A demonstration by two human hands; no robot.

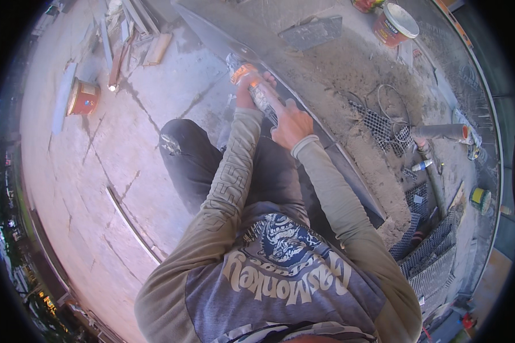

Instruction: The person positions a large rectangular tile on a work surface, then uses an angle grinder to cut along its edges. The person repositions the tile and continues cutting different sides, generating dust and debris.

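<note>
Both my hands are closed around a dusty angle grinder (264, 102) with an orange front part. My left hand (246, 93) wraps the front, close behind the tool's head. Farther back, my right hand (293, 126) grips the body. The grinder's head is at the edge of a long grey slab (209, 24), which runs from the far middle down to the right of my legs. Dust blurs that spot, so I cannot tell whether the disc touches the slab. My bent knee (183, 137) is left of the tool.
A red bucket (84, 97) and wooden offcuts (157, 49) lie at the far left. A narrow pale strip (130, 226) is on the floor. Right of the slab are rubble, a grey slab piece (313, 33), a paint bucket (392, 28), black mesh (375, 123) and a dark tube (440, 132).
</note>
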